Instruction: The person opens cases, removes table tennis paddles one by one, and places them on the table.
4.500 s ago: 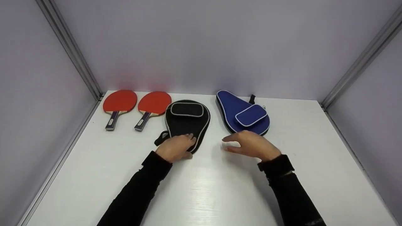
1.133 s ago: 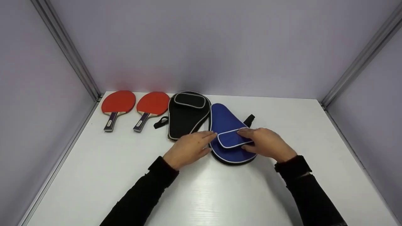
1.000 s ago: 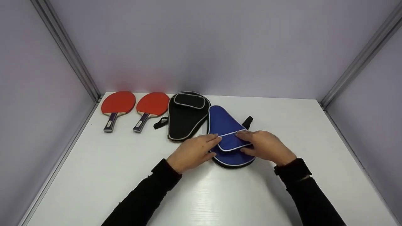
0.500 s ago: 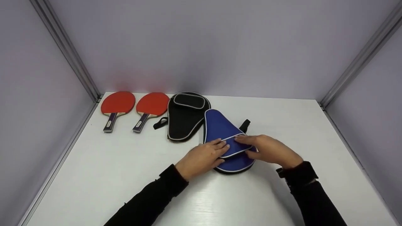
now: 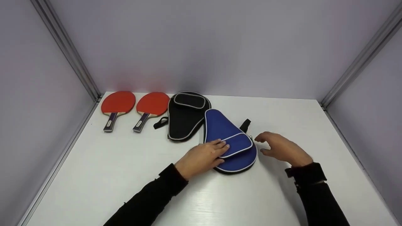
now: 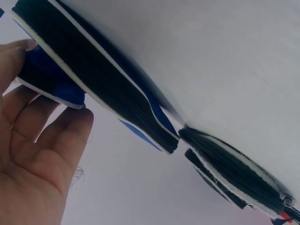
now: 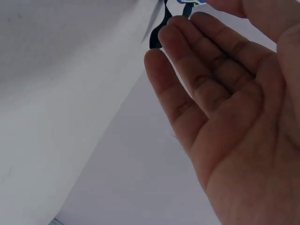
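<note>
A blue table tennis bat case with white piping lies on the table, its wide end toward me. My left hand holds it by the raised pocket, fingers over the top and thumb at the near side. In the left wrist view, thumb and fingers of the left hand straddle the pocket beside the zipped edge. My right hand hovers just right of the case near its zipper pull, holding nothing. In the right wrist view the right hand's fingers are loosely bent.
A black bat case touches or nearly meets the blue one at its left. Two red table tennis bats lie farther left, handles toward me. A pale wall rises behind the white table, with side panels left and right.
The black case was pushed back to the bats. The blue case was drawn toward me and left, turning slightly. In the last half second my right hand has let go and moved right.
</note>
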The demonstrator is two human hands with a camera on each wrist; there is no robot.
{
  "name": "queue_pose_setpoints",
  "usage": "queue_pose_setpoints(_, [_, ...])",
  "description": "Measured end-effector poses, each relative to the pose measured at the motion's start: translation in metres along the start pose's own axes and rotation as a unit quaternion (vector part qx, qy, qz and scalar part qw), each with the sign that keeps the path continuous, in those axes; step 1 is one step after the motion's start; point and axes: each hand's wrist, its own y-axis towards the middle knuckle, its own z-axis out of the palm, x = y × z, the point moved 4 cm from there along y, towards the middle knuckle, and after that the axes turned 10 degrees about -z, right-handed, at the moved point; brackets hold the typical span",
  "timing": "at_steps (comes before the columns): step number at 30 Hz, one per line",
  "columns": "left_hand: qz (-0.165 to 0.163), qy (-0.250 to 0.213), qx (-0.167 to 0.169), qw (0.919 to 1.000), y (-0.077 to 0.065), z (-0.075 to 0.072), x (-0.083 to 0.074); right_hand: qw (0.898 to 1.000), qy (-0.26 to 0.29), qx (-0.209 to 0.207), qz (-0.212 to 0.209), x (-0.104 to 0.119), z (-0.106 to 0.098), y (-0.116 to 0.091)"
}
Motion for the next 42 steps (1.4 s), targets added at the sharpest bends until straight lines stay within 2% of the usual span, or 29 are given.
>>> queue_pose_setpoints(8, [-0.007, 0.032, -0.002, 0.9995, 0.001, 0.000, -0.005, 1.000, -0.026, 0.008, -0.010, -0.002, 0.013, 0.005])
queue_pose_setpoints(14, [-0.029, 0.058, 0.015, 0.9978, 0.003, 0.001, -0.013, 0.999, -0.039, 0.001, -0.014, -0.004, 0.016, 0.009])
queue_pose_setpoints(20, [-0.043, 0.056, 0.034, 0.9969, 0.006, 0.003, -0.019, 1.000, -0.017, -0.007, 0.008, -0.011, 0.012, 0.006])
queue_pose_setpoints(24, [-0.046, 0.050, 0.038, 0.9970, 0.009, 0.003, -0.023, 1.000, -0.023, -0.014, 0.016, -0.014, 0.009, 0.003])
queue_pose_setpoints(30, [-0.054, 0.068, 0.043, 0.9953, 0.020, 0.005, -0.030, 0.998, -0.042, -0.033, 0.040, -0.020, 0.006, -0.001])
queue_pose_setpoints(35, [-0.063, 0.057, 0.044, 0.9954, 0.031, 0.009, -0.033, 0.997, -0.047, -0.037, 0.052, -0.025, 0.006, -0.005])
queue_pose_setpoints(42, [-0.072, 0.061, 0.026, 0.9953, 0.047, 0.014, -0.036, 0.996, -0.054, -0.037, 0.059, -0.027, 0.006, -0.012])
